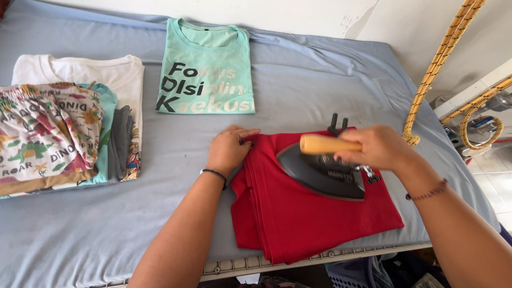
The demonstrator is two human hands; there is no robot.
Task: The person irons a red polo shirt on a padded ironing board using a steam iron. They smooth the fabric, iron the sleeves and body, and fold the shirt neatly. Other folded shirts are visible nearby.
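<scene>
Head view looks down on a padded bench (320, 90) under a grey-blue cover, where a folded red garment (298, 213) lies at the near edge, right of centre. The right hand (376, 146) is clamped around the pale wooden handle of a dark iron (325, 173), whose soleplate sits flat on the red cloth with its tip pointing left. The left hand (229, 149) rests on the garment's far left corner, fingers together and pressed flat on the fold, holding nothing.

The chief risk, as I judge it, is the short gap between the iron's tip and the left hand's fingers: a push to the left could bring hot metal against them. An iron resting too long in one spot could scorch the red fabric, and the stacked folds along the left side could take a crooked crease if they slip under the plate. A braided yellow cord (437, 64) hangs down at the right and ends near the right hand; it could snag the wrist or drag across the cloth. The garment also lies close to the bench's near edge and could slide off.

Further off, a mint-green printed shirt (205, 69) lies folded at the far centre, and a pile of folded clothes (69, 122) sits at the left. Below the near edge, part of a basket (346, 274) shows; its contents are too dark to tell.
</scene>
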